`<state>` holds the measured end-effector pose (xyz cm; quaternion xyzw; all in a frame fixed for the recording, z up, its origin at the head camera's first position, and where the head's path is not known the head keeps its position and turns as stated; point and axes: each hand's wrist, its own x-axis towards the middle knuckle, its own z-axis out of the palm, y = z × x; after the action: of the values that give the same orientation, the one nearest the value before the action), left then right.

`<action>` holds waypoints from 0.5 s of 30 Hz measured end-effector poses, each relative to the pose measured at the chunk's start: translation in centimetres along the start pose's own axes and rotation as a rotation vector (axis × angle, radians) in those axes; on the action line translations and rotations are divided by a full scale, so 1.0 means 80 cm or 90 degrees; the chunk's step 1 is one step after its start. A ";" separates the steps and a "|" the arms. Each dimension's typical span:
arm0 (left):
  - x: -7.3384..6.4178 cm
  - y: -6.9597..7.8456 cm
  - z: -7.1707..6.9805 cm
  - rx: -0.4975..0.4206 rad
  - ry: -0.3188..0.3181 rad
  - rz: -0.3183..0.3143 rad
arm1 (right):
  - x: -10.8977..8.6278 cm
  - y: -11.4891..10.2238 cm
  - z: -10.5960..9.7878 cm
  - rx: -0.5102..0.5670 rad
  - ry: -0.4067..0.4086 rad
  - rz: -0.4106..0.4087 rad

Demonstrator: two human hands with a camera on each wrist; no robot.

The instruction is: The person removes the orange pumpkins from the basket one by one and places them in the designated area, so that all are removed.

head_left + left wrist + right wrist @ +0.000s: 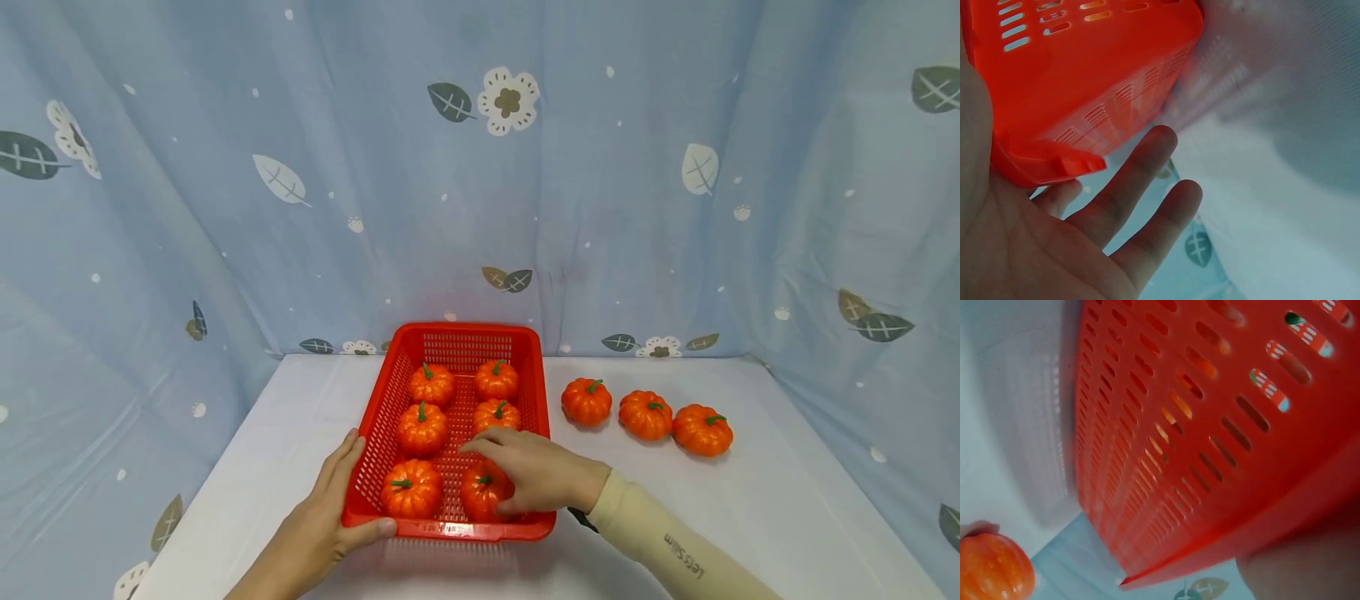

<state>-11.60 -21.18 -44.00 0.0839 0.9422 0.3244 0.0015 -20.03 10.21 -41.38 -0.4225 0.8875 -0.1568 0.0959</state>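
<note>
A red plastic basket (545, 392) with slotted walls holds several glossy orange pumpkins with green stems in two columns. My left hand (324, 508) holds its near left corner, thumb across the front rim and fingers along the outer left side. In the left wrist view, two fingers (1141, 181) extend beyond the basket's wall (1079, 87). Reaching over the right rim, my right hand (536, 471) grips the near right pumpkin (480, 490), with fingers arched over its far side and thumb at its right. The basket's wall (1141, 425) hides that grip in the right wrist view.
Three more pumpkins stand in a row right of the basket on the white table (780, 500): one nearest the basket (587, 402), a middle one (645, 415) and a right one (702, 430). A blue patterned curtain (600, 208) hangs behind and at both sides.
</note>
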 end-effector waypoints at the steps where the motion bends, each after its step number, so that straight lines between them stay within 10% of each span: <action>1: 0.001 0.001 0.000 0.002 0.000 0.001 | 0.001 0.001 0.001 -0.021 -0.007 -0.001; 15: 0.003 0.003 -0.003 0.004 -0.030 -0.028 | 0.008 0.002 0.010 -0.121 -0.048 -0.015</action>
<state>-11.84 -21.08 -43.69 0.0710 0.9446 0.3190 0.0303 -20.33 9.66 -42.20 -0.4457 0.8891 -0.0573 0.0868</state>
